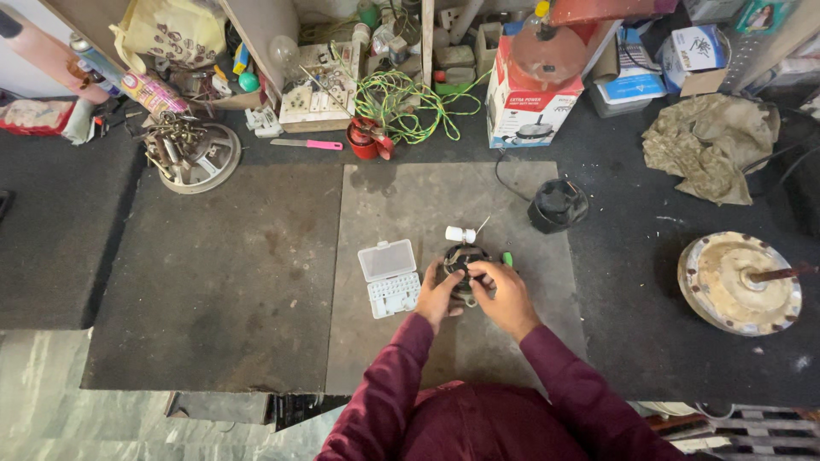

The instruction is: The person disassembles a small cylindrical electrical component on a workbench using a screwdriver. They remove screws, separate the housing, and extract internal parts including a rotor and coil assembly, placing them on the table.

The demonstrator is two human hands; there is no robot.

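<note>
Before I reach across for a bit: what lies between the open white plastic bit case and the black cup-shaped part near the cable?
In the head view, between the open white plastic bit case and black cup-shaped part lies a small white cylinder.

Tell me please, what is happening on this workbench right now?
A person in dark red sleeves is bent over a small round dark motor part on a grey mat. The left hand grips its left side, and the right hand has its fingers on the top. An open white plastic case lies just left of the hands, and a small white piece lies just behind the part. A round black object sits farther back on the right, and a large worn metal disc lies at the far right.
</note>
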